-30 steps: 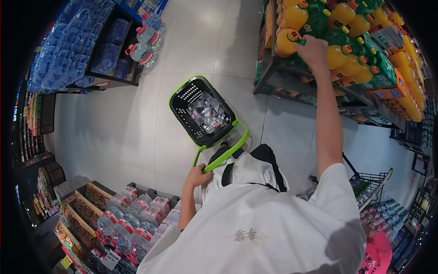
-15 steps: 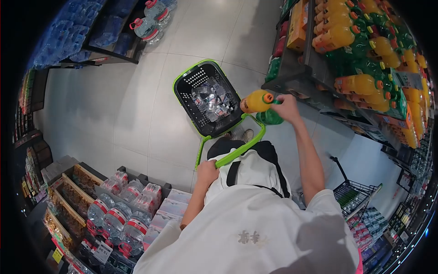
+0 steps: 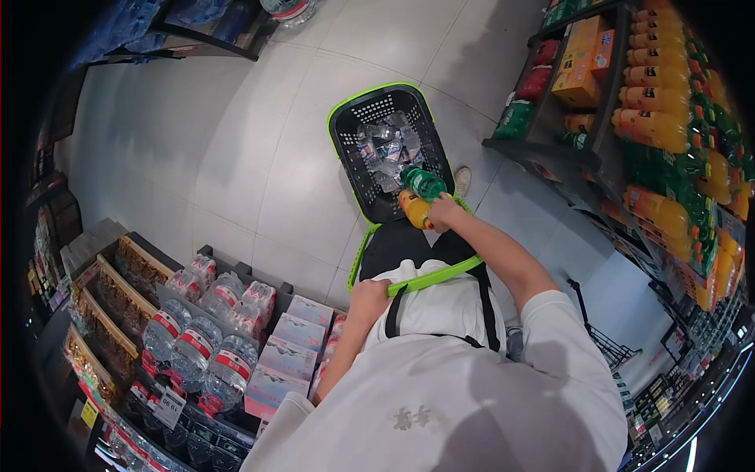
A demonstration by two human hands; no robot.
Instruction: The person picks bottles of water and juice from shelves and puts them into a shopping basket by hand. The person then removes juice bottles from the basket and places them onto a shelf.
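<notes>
The green bottle [image 3: 425,182] and the orange bottle [image 3: 414,208] are held near their caps by the right hand [image 3: 446,214], at frame centre; they have been brought from beside the basket [image 3: 383,208] to over its near end, next to the clear bottles [image 3: 384,148], and release is not observed. The handle [image 3: 432,278], lower down, is grasped by the left hand [image 3: 368,300]; the drinks shelf [image 3: 609,88], upper right, now stands well apart from both hands.

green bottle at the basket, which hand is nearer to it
Right. The right hand holds the green bottle at one end, over the basket; the left hand is farther away, gripping the green handle.
</notes>
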